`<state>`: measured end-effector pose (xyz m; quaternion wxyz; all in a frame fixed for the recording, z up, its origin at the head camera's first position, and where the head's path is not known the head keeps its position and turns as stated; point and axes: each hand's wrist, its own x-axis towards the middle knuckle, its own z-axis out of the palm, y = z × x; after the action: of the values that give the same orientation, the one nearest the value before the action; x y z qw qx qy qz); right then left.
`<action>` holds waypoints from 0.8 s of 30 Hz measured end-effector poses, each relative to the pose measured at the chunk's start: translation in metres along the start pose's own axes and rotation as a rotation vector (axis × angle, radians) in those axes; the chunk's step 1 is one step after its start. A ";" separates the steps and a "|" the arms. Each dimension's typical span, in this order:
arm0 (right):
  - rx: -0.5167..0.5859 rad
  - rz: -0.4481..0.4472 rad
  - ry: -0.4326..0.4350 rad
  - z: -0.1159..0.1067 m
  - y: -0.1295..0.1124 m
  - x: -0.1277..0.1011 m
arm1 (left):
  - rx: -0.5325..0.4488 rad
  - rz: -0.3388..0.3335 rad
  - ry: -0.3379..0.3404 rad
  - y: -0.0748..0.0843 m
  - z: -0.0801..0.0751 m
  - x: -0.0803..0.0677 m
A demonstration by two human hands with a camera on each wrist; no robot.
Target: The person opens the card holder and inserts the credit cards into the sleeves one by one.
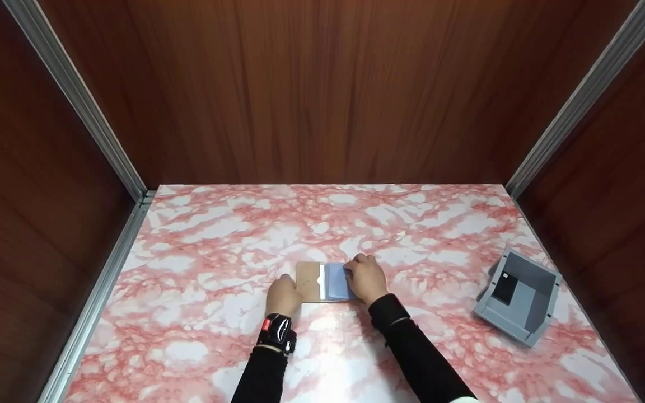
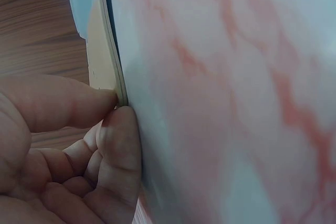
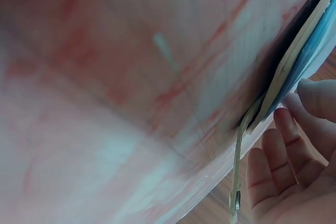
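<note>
A tan card holder (image 1: 308, 281) lies spread on the table between the hands, with a white strip and bluish plastic pages (image 1: 337, 281) on its right part. My left hand (image 1: 284, 296) pinches the holder's left edge between thumb and index finger; the left wrist view shows the layered tan edge (image 2: 113, 51) there. At the right side, my right hand (image 1: 368, 278) holds the bluish pages at their edge with thumb and fingertips. In the right wrist view, a narrow strap (image 3: 237, 166) with a metal snap sticks out from the holder's edge beside the fingers.
A grey plastic bin (image 1: 541, 299) stands at the table's right side, with a flat black object (image 1: 505, 288) bearing a small white mark inside. Brown wood-grain panels (image 1: 322, 95) enclose the red-and-white marbled table (image 1: 216, 240) at the back and sides.
</note>
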<state>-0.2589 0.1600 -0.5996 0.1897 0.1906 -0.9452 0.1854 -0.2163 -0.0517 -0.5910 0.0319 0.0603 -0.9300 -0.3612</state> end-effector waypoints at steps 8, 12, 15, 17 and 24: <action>-0.004 0.040 -0.062 -0.003 -0.002 0.000 | 0.006 0.013 0.012 -0.001 0.001 0.000; -0.019 0.066 -0.086 -0.003 -0.002 0.001 | -0.001 0.012 0.016 -0.001 0.001 0.000; -0.022 0.084 -0.095 -0.002 -0.002 0.001 | -0.008 0.014 0.021 -0.001 0.001 0.000; -0.021 0.095 -0.099 -0.003 -0.002 0.002 | -0.010 0.018 0.026 -0.001 0.001 0.000; -0.006 0.140 -0.156 -0.006 -0.005 0.004 | -0.004 0.014 0.013 -0.001 0.000 0.000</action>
<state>-0.2583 0.1571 -0.5916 0.1028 0.1372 -0.9686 0.1800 -0.2161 -0.0522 -0.5921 0.0406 0.0561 -0.9294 -0.3625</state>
